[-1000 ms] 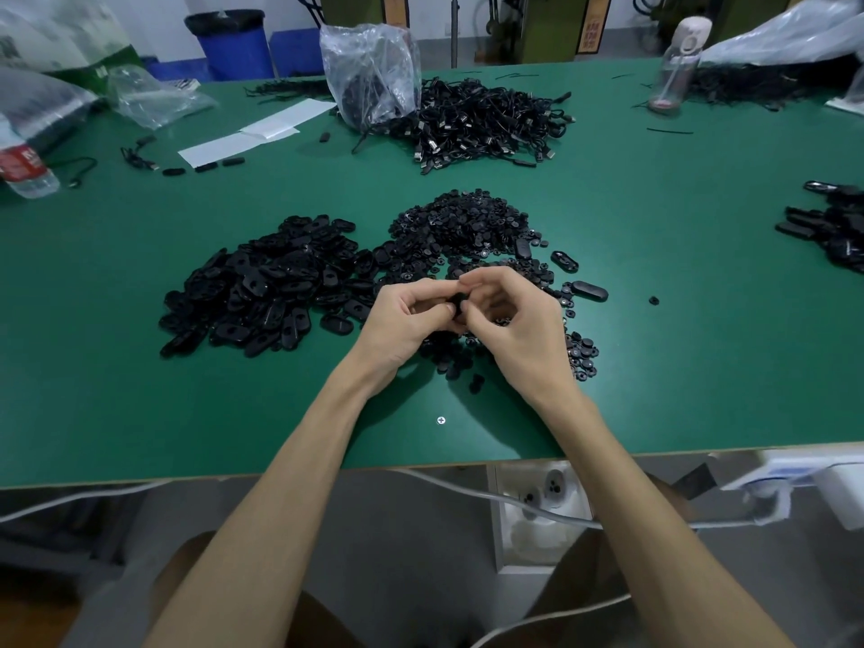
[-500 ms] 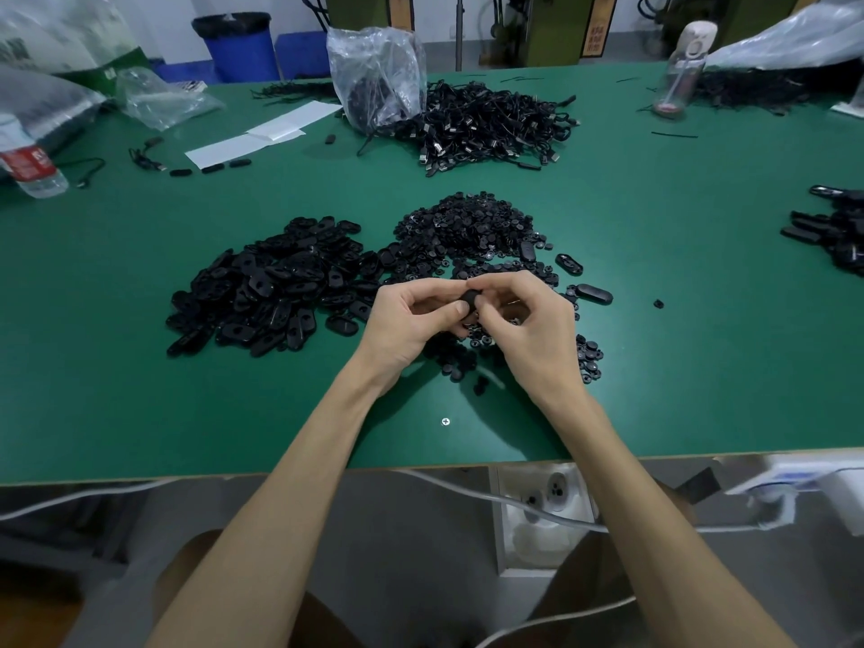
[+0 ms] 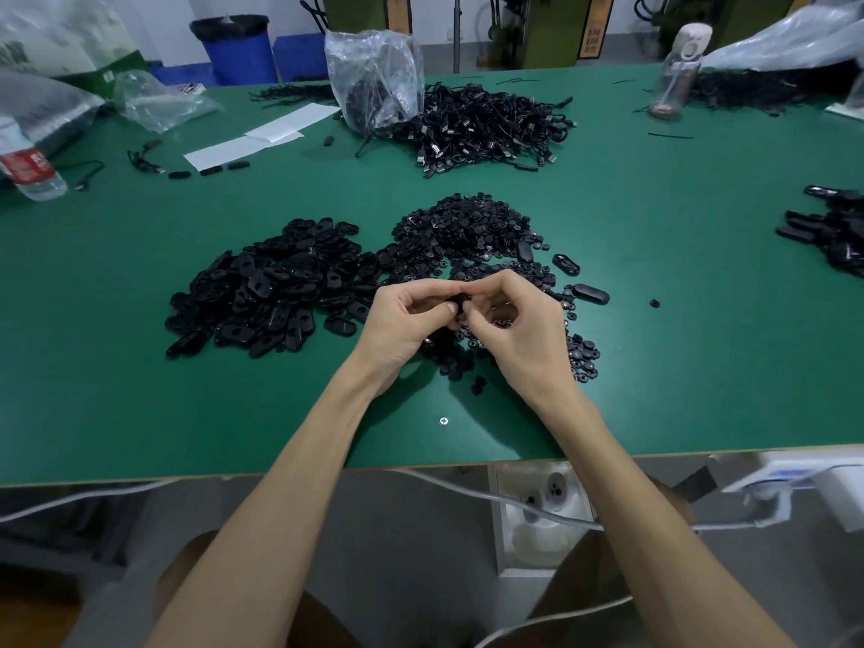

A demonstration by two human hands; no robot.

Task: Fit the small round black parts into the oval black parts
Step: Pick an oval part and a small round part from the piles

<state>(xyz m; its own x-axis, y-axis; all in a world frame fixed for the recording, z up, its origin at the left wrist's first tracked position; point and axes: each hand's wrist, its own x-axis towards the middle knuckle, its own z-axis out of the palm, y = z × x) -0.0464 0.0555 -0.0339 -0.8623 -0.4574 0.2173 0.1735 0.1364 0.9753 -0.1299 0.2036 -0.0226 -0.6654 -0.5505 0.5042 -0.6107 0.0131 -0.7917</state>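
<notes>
- Hands barely shifted: left hand (image 3: 402,315) and right hand (image 3: 523,329) still meet fingertip to fingertip, both pinching one small black part (image 3: 460,301); round or oval, cannot tell.
- Oval parts pile (image 3: 276,287): 9 o'clock of hands.
- Round parts pile (image 3: 467,226): 12 o'clock.
- Handling: likely light, rigid, smooth; hold by edges.
- Green table (image 3: 140,413): matte, level; cluttered workshop beyond.

The table (image 3: 140,404) is green; oval parts (image 3: 276,282) at nine o'clock and round parts (image 3: 467,226) at twelve are black; the bin (image 3: 238,53) at eleven is blue.
</notes>
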